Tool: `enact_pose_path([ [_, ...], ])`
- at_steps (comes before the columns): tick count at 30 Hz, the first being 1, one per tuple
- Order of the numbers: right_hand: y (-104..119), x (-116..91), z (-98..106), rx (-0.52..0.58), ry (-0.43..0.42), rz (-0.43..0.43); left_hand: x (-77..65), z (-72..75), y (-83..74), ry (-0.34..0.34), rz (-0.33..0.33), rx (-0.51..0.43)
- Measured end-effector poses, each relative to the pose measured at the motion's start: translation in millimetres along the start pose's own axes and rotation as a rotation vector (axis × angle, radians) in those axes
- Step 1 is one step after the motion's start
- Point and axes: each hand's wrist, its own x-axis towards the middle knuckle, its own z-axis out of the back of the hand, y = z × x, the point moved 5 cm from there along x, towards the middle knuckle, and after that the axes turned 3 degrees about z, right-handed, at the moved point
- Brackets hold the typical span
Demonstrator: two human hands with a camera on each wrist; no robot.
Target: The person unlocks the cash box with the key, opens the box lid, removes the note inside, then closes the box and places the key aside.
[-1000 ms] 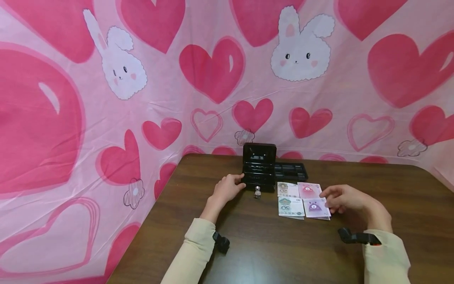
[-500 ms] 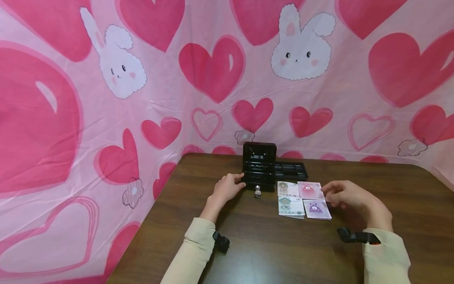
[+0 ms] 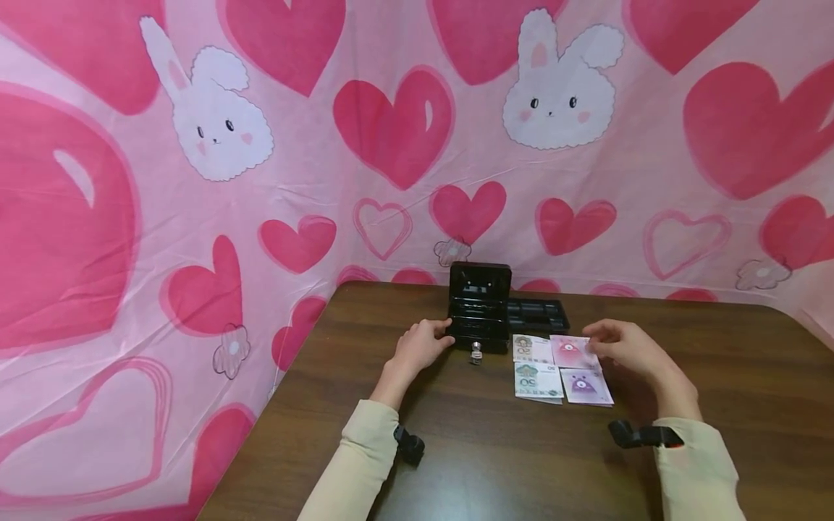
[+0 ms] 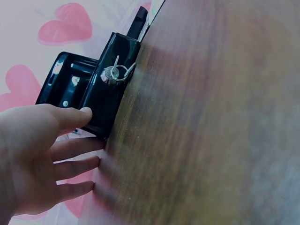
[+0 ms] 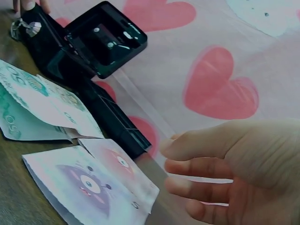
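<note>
A black cash box (image 3: 478, 331) stands on the table with its lid raised, a key with a ring (image 4: 123, 72) in its front lock. At the box's left side is my left hand (image 3: 417, 349); its thumb touches the edge and its fingers extend straight alongside. Right of the box lie folded notes in two rows: a 20 note (image 3: 531, 349) and a pink monster note (image 3: 567, 350) behind, a green 50 note (image 3: 537, 381) and a purple monster note (image 3: 588, 388) in front. Over the pink note's right corner hovers my right hand (image 3: 632, 354), fingers loosely bent, holding nothing.
A black compartment tray (image 3: 539, 316) lies right of the cash box, near the table's back edge. Behind the brown wooden table (image 3: 495, 456) hangs a pink cloth (image 3: 391, 43) printed with hearts and rabbits. Black cameras are strapped on both wrists.
My right hand has moved from the right edges of the monster notes back and left over the pink note's corner. The purple note has turned slightly. My left hand stays at the box.
</note>
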Motion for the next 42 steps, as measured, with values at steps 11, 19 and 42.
enact_pose_path([
  [11,6.3,17.5,-4.9,-0.027,-0.115,0.053,0.4,-4.2,1.8,0.001,0.016,0.006],
  [19,13.5,40.1,-3.2,-0.065,-0.162,0.096,-1.5,-2.8,-1.9,-0.002,0.014,0.009],
  [42,-0.2,71.6,-17.4,-0.103,-0.006,0.037,-2.3,-0.9,-2.3,-0.037,0.020,0.029],
])
